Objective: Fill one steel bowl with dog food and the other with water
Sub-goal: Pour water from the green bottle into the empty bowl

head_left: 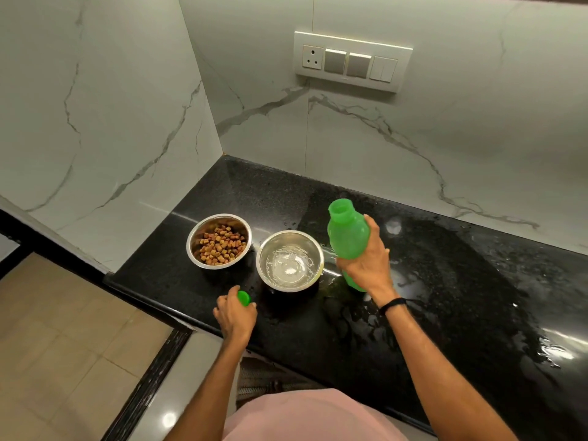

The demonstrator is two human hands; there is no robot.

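Note:
Two steel bowls stand side by side on the black counter. The left bowl holds brown dog food kibble. The right bowl has clear water in it. My right hand grips an uncapped green plastic bottle just right of the water bowl, nearly upright with its mouth tipped slightly left. My left hand holds the green bottle cap near the counter's front edge, in front of the bowls.
The counter sits in a corner of white marble walls, with a switch and socket panel on the back wall. Water patches lie on the counter at the right. The counter's left edge drops to a tiled floor.

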